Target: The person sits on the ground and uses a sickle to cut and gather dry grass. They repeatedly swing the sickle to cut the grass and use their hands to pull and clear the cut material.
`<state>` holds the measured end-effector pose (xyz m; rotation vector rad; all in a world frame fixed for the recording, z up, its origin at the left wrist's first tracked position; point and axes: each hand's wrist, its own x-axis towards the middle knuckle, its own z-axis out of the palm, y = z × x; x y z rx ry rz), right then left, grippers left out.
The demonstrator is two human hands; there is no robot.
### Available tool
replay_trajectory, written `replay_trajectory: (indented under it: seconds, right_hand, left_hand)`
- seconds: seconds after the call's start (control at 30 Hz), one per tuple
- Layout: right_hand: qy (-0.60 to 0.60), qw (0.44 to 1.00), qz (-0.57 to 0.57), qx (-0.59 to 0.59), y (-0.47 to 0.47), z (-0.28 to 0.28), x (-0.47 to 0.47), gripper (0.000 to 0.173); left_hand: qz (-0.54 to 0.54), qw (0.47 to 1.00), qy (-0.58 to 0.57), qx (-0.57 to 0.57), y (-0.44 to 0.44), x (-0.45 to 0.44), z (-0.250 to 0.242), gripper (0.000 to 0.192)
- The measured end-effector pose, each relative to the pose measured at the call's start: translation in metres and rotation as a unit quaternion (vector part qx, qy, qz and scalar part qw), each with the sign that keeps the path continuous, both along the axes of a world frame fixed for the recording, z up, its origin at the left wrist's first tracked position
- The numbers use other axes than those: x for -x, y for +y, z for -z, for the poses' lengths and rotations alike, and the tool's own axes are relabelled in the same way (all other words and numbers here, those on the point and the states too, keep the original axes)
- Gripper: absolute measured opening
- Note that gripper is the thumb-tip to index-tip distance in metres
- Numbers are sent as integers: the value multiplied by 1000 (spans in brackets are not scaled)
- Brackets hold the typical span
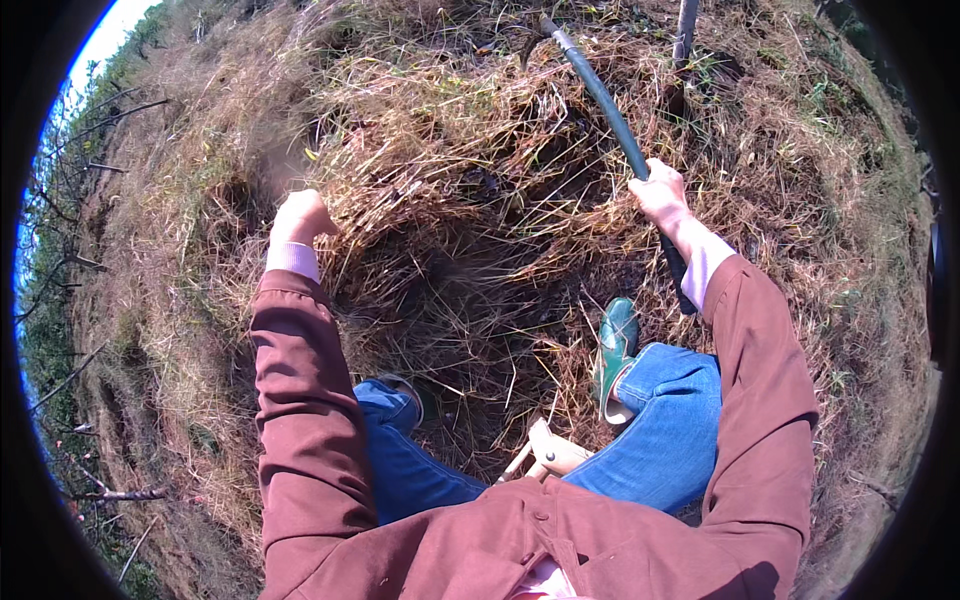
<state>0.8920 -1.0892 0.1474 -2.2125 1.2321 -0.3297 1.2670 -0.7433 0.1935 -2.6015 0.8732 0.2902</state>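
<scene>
My right hand (661, 191) is closed around the dark green handle of a long tool (606, 101), whose metal end lies in the grass at the top; a curved dark piece near that end may be its blade. The handle's black grip runs back beneath my right wrist. To the left, my left hand (302, 215) is closed beside a heap of dry cut grass (405, 187); whether stalks are in its fingers cannot be told. Dust or loose grass blurs the view just above it.
Green shoes (619, 330) are on the ground below the heap. A light-coloured seat or frame part (555, 450) shows between my legs. An upright post or thin trunk (685, 34) stands at the upper right. Bare branches (112, 495) reach in from the left.
</scene>
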Motion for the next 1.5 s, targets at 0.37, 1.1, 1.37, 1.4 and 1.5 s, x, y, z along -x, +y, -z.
replay_trajectory:
  seconds: [0.37, 1.1, 1.37, 1.4, 1.5]
  right_hand:
    - [27, 999, 6, 22, -44, 62, -103, 30]
    - [138, 985, -104, 11, -13, 86, -35, 25]
    - [88, 981, -60, -163, 50, 25, 97, 26]
    - [98, 983, -74, -135, 60, 19, 110, 26]
    - [151, 969, 24, -196, 86, 15, 139, 27]
  left_hand:
    - [258, 922, 40, 285, -185, 187, 115, 73]
    - [232, 921, -41, 311, -235, 168, 178, 122]
    - [169, 976, -31, 135, -204, 153, 199, 61]
    - [157, 977, -11, 145, -199, 154, 204, 57]
    - [162, 977, 7, 135, -181, 164, 216, 51]
